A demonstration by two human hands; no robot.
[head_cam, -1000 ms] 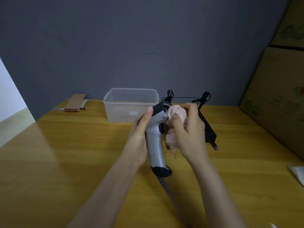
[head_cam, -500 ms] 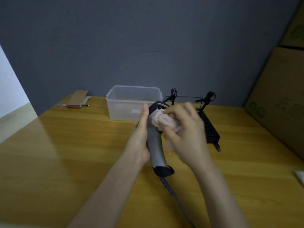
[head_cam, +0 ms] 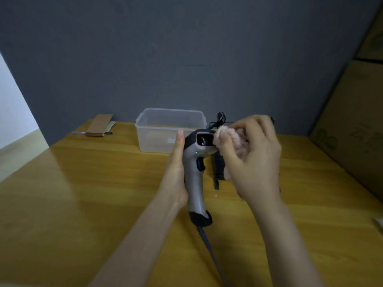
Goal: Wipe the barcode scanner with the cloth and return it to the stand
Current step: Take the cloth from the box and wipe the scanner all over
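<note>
My left hand grips the grey handle of the barcode scanner, holding it upright above the wooden table. The scanner's black head and its scan window face me, and a cable trails down from its base. My right hand holds a bunched pink cloth pressed against the right side of the scanner head. The black stand sits on the table behind my right hand, mostly hidden by it.
A clear plastic box stands at the back of the table, left of the stand. A brown notebook and a pen lie at the back left. Cardboard boxes rise along the right edge. A grey wall is behind.
The cloth has slid from the front of the scanner head to its right side, uncovering the scan window. The scanner has turned slightly so the window faces me.
</note>
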